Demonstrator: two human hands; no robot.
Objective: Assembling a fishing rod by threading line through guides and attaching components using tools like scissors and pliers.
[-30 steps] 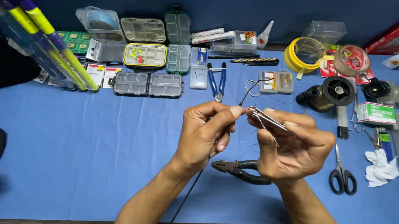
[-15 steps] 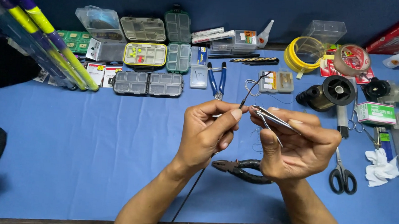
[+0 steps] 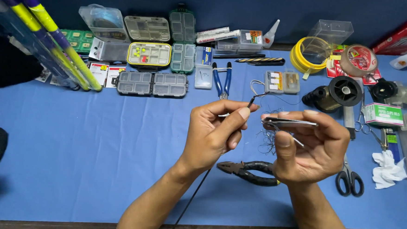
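My left hand [image 3: 214, 131] pinches the tip of a thin black rod [image 3: 194, 197] that runs down toward the table's near edge; a fine wire loop [image 3: 257, 88] sticks up from the tip. My right hand [image 3: 311, 143] grips a silver nail clipper [image 3: 289, 122], held level with its jaws pointing left at the rod tip. The two hands are a few centimetres apart above the blue table [image 3: 94, 160]. A small tangle of thin line [image 3: 268, 143] lies beneath them.
Black-handled pliers [image 3: 249, 170] lie under my hands and black scissors [image 3: 349, 175] to the right. Blue-handled pliers [image 3: 221, 78], several clear tackle boxes [image 3: 151, 83], a black reel [image 3: 334, 93], a yellow coil [image 3: 308, 59] and white tissue [image 3: 386, 166] line the back and right. Yellow-purple rods [image 3: 45, 36] cross the far left.
My right hand has turned the clipper from a downward slant to level and drawn slightly right, widening the gap to the rod tip. The left hand has hardly moved.
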